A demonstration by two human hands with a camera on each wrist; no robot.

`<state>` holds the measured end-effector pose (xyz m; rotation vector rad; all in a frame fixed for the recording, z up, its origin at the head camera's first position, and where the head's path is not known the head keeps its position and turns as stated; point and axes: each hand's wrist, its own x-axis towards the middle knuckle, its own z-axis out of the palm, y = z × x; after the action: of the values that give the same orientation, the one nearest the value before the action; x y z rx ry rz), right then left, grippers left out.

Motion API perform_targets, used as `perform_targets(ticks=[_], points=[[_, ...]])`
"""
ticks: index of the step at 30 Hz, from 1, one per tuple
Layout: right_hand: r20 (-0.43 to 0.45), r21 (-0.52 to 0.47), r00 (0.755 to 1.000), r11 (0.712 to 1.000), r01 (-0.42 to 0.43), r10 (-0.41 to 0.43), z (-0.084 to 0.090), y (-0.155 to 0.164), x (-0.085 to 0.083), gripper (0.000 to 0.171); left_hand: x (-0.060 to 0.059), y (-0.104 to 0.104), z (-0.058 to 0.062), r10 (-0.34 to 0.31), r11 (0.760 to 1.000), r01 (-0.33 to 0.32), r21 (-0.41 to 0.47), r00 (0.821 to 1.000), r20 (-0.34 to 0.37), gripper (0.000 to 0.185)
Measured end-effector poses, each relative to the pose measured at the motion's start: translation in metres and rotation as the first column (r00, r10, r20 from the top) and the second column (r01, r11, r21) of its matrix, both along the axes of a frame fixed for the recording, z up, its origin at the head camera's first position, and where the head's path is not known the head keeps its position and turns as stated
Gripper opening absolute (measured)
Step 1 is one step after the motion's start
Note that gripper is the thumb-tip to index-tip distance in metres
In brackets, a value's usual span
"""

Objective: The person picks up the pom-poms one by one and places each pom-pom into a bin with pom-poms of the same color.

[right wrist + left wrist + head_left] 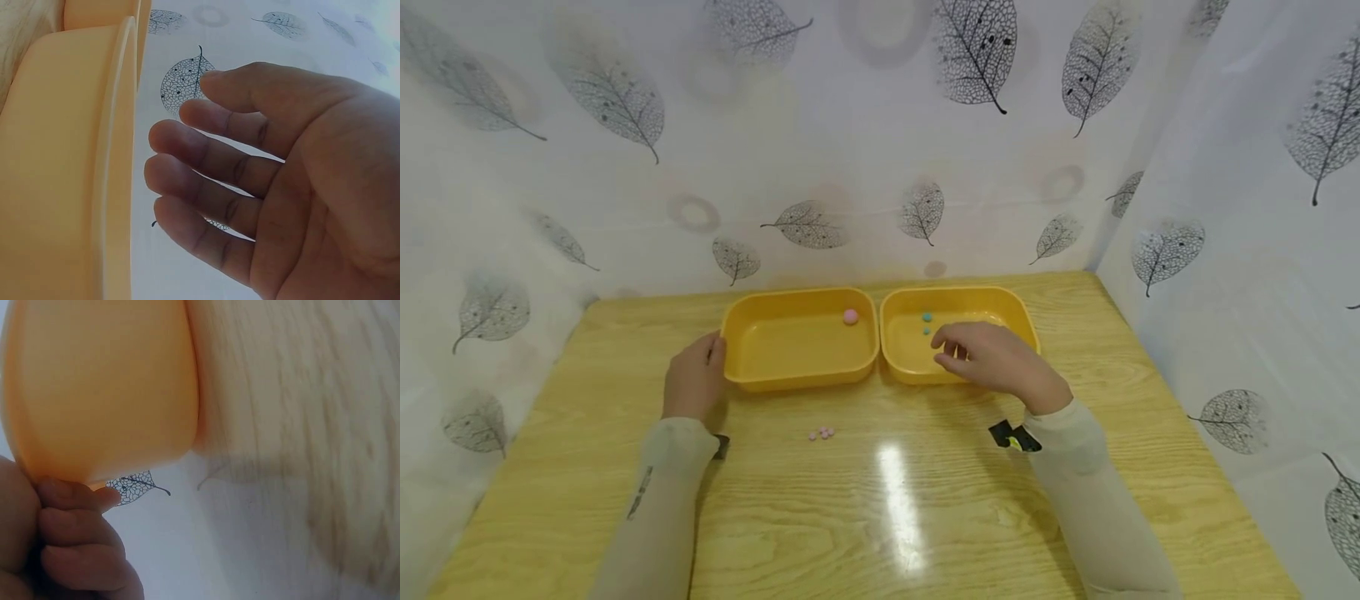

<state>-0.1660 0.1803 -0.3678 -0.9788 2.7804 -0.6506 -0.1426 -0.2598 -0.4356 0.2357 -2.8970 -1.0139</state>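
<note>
Two yellow plastic trays stand side by side on the table. My left hand (695, 377) is at the left end of the left tray (801, 383); in the left wrist view the curled fingers (81, 528) grip its rim. A pink ball (850, 317) lies in that tray's back right corner. Over the right tray (917, 373) hovers my right hand (996, 354), its fingers loosely bent. The right wrist view shows nothing between the thumb and fingertips (167, 136). Two small blue-green pieces (927, 317) lie in the right tray, left of this hand.
Several tiny pink beads (823, 432) lie on the wooden table (790, 517) in front of the left tray. White curtains with a leaf print (850, 150) hang behind the table and at both sides. Light glares off the wood in front of the trays.
</note>
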Motion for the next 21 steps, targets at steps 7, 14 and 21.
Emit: perform_targets(ticks=[7, 14, 21], points=[[0.003, 0.019, 1.000, 1.000, -0.009, 0.009, 0.002, -0.001, 0.001, 0.021, 0.000, 0.004, 0.002, -0.023, 1.000, 0.023, -0.009, 1.000, 0.007, 0.056], [0.009, 0.031, 1.000, 0.999, -0.012, 0.012, 0.003, -0.003, 0.003, 0.023, 0.001, 0.010, 0.002, -0.030, 0.999, 0.030, -0.020, 1.000, 0.009, 0.054], [-0.026, 0.035, 0.999, 0.999, -0.021, 0.022, 0.002, -0.007, 0.003, 0.022, -0.001, 0.015, 0.004, -0.033, 0.999, 0.033, -0.028, 0.999, 0.021, 0.053]])
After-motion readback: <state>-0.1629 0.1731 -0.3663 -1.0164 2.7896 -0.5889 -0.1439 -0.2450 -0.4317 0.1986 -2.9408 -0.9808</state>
